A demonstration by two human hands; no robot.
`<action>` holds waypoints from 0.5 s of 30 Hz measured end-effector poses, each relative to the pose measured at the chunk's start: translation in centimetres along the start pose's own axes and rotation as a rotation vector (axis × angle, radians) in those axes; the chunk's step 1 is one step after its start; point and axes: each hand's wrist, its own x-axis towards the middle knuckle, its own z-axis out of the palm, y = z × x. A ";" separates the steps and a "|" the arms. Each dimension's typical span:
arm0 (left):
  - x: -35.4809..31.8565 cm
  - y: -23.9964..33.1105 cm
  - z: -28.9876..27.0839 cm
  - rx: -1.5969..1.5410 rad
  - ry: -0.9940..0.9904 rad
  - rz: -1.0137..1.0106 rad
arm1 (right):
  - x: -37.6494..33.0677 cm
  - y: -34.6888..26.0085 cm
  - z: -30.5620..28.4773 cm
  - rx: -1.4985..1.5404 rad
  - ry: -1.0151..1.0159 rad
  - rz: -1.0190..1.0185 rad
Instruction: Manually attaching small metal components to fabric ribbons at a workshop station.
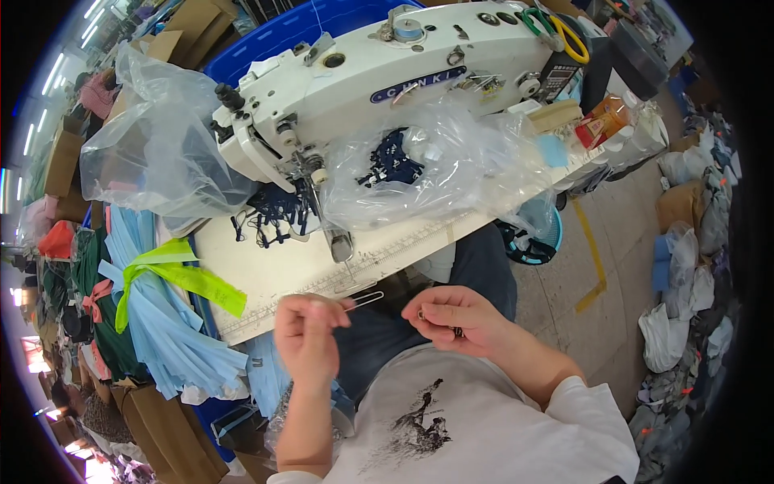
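My left hand (310, 331) is closed, fingertips pinching a thin bent wire (369, 299) whose looped end points right. Opposite it, my right hand (463, 320) is closed with thumb against fingers. Small brass-coloured pieces (421, 315) show at its fingertips and between its fingers, too small to name. Both hands are above my lap, just off the front edge of the sewing table (234, 266). Beyond them stands a white sewing machine (347, 97). Dark navy strips (282, 211) lie beside its needle area.
A clear plastic bag (451, 161) with navy pieces lies on the table. Light blue fabric strips (157, 315) and a lime-green strip (193, 278) hang at the left edge. Scissors (568, 40) rest on the machine. A blue bin (544, 238) stands right, below the table.
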 end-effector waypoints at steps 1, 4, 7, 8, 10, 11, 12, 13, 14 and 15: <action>-0.8 0.0 0.2 -0.067 -0.081 -0.173 | -0.1 -0.2 0.4 -0.015 0.052 0.016; -2.6 -0.2 0.7 -0.145 -0.216 -0.425 | 0.1 0.3 0.0 -0.040 0.031 -0.031; -3.9 -0.3 1.3 -0.132 -0.271 -0.474 | 0.1 0.5 0.1 -0.019 0.044 -0.019; -4.0 0.0 1.5 -0.077 -0.224 -0.480 | 0.0 0.6 -0.1 -0.018 0.043 -0.018; -4.1 0.4 1.8 -0.021 -0.176 -0.484 | -0.2 0.7 -0.4 -0.101 0.044 -0.030; -4.0 0.6 2.1 0.020 -0.175 -0.470 | -0.2 0.8 -0.4 -0.102 0.042 -0.030; -3.9 0.7 2.2 0.061 -0.175 -0.456 | -0.1 0.9 -0.3 -0.110 0.051 -0.048; -3.9 0.7 2.1 0.062 -0.174 -0.455 | 0.0 0.9 -0.3 -0.119 0.061 -0.065; -4.0 0.6 1.9 0.151 -0.193 -0.415 | 0.0 1.0 -0.3 -0.119 0.060 -0.066; -4.0 0.6 1.8 0.240 -0.211 -0.376 | 0.0 1.1 -0.5 -0.129 0.048 -0.077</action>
